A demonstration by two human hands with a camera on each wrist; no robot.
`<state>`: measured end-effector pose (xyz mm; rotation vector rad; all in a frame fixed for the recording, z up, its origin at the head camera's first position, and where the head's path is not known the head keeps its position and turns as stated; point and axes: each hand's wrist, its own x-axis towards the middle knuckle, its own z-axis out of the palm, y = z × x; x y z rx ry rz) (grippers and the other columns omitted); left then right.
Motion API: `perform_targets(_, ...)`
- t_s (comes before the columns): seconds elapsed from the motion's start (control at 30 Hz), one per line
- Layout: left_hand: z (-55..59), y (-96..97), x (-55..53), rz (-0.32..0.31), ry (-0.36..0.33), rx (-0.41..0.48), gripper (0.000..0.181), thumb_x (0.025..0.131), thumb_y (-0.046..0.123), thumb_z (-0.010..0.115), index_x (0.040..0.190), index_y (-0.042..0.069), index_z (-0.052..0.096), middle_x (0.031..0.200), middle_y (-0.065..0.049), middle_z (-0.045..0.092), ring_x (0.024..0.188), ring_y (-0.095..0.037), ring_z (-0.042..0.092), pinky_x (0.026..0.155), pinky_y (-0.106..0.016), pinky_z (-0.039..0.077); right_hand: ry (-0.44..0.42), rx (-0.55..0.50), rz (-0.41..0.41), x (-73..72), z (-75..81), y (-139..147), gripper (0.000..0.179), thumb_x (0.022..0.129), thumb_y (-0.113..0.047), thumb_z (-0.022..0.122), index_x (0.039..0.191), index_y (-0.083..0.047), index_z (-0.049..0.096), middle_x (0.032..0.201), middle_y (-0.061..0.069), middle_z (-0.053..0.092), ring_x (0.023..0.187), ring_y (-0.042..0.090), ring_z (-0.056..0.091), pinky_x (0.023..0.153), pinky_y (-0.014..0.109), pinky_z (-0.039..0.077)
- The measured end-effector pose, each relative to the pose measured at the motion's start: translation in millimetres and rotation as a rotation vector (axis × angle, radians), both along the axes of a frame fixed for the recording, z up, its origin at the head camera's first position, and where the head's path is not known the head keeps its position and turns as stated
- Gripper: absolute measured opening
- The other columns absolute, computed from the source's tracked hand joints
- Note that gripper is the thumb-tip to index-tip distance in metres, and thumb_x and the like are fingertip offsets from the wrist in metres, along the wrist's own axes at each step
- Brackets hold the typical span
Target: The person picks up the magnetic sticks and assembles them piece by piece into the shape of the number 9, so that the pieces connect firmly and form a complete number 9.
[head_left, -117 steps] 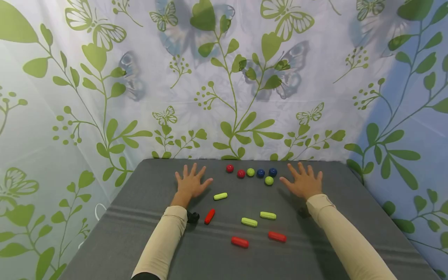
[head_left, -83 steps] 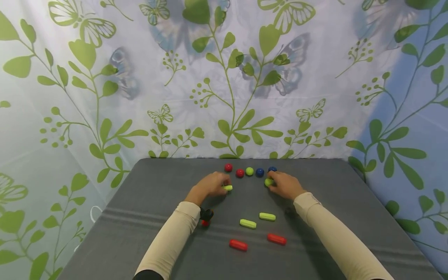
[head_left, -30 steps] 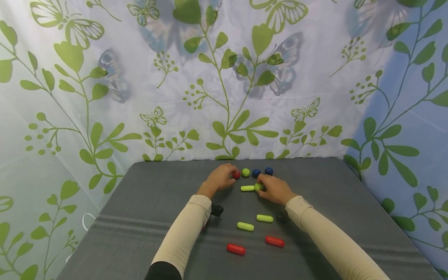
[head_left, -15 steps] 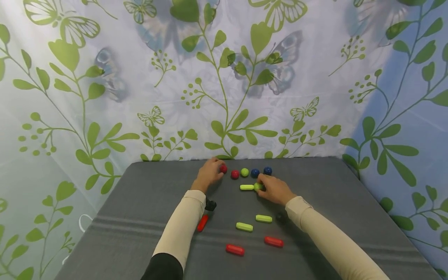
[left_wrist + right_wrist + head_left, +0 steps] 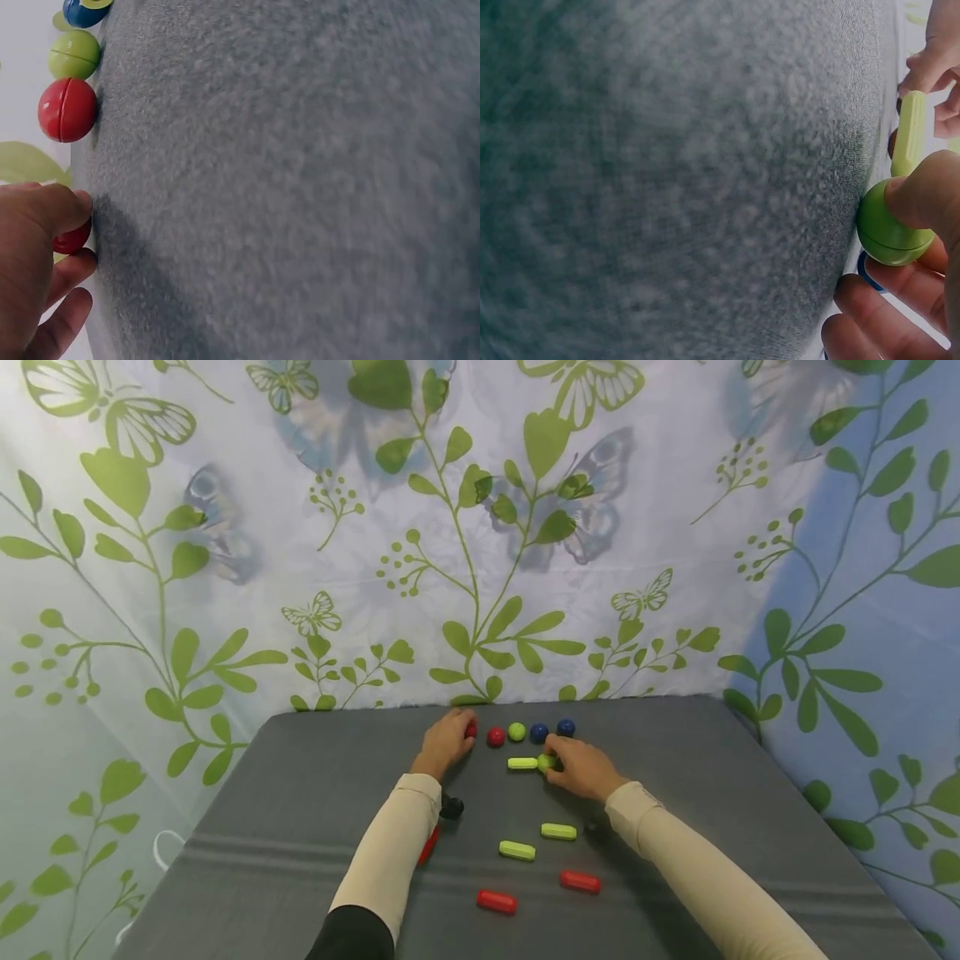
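My right hand [image 5: 583, 768] pinches a lime-green ball [image 5: 889, 229] between thumb and fingers. A faceted yellow-green stick [image 5: 522, 763] extends from that ball toward the left, end on against it, like a handle. At the far left of the row of balls, my left hand [image 5: 442, 743] grips a red ball [image 5: 73, 237], thumb on one side and fingers on the other; the hand covers much of it. Beside it in the row sit a second red ball [image 5: 496, 737], another lime-green ball [image 5: 517, 732] and two blue balls [image 5: 539, 732].
Two yellow-green sticks [image 5: 517, 850] and two red sticks [image 5: 497, 902] lie nearer on the grey table [image 5: 300, 827]. Another red stick [image 5: 429, 846] is partly hidden by the left sleeve. A patterned curtain [image 5: 420, 568] hangs right behind the table's far edge.
Both hands began spread flat. My left hand brought a yellow-green stick to the lime-green ball in my right hand, let go, and moved left to the red ball. The right hand kept its hold.
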<state>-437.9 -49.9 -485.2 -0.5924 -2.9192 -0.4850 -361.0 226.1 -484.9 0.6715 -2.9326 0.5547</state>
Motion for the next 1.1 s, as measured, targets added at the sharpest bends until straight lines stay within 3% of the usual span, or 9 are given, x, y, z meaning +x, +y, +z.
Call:
perform_targets(0.17, -0.9, -8.4, 3.7, -0.001, 0.001, 0.032, 0.025, 0.093, 0.016, 0.075, 0.115, 0.016, 0.062, 0.11, -0.006, 0.06, 0.091, -0.026, 0.06, 0.078, -0.049, 0.051, 0.007, -0.008, 0.012, 0.5, -0.9, 0, 0.023, 0.09, -0.023, 0.077, 0.102, -0.019, 0.058, 0.091, -0.006, 0.059, 0.075, 0.013, 0.055, 0.065, 0.039, 0.047)
perform_targets(0.33, -3.9, -13.6, 10.1, -0.031, -0.042, 0.087, 0.025, 0.092, 0.019, 0.076, 0.113, 0.017, 0.063, 0.108, -0.003, 0.06, 0.095, -0.021, 0.059, 0.082, -0.043, 0.051, -0.001, -0.003, 0.004, 1.7, -3.9, -1, 0.024, 0.09, -0.023, 0.078, 0.103, -0.019, 0.058, 0.094, -0.006, 0.061, 0.078, 0.014, 0.056, 0.066, 0.04, 0.048)
perform_targets(0.57, 7.4, -9.6, 30.1, -0.223, -0.133, 0.186, 0.025, 0.09, 0.014, 0.078, 0.111, 0.012, 0.063, 0.105, -0.002, 0.064, 0.098, -0.018, 0.062, 0.087, -0.037, 0.051, -0.01, -0.005, -0.002, 2.3, 2.3, -5, 0.025, 0.09, -0.021, 0.078, 0.104, -0.019, 0.057, 0.095, -0.004, 0.061, 0.077, 0.014, 0.056, 0.065, 0.04, 0.048)
perform_targets(0.7, 10.6, -5.0, 37.0, -0.279, -0.154, 0.181, 0.026, 0.09, 0.014, 0.079, 0.11, 0.013, 0.062, 0.108, -0.003, 0.066, 0.097, -0.016, 0.063, 0.087, -0.036, 0.051, -0.007, -0.005, 0.001, 3.2, 3.7, -6, 0.025, 0.089, -0.021, 0.078, 0.104, -0.018, 0.059, 0.094, -0.004, 0.062, 0.075, 0.014, 0.056, 0.064, 0.039, 0.048)
perform_targets(1.1, 9.5, -3.9, 42.3, -0.24, -0.187, 0.159, 0.027, 0.088, 0.017, 0.081, 0.107, 0.016, 0.061, 0.11, -0.002, 0.067, 0.094, -0.014, 0.062, 0.085, -0.034, 0.05, 0.014, -0.001, -0.024, 3.1, 1.6, -14, 0.024, 0.09, -0.025, 0.078, 0.105, -0.018, 0.06, 0.096, -0.004, 0.064, 0.074, 0.013, 0.057, 0.063, 0.04, 0.049)
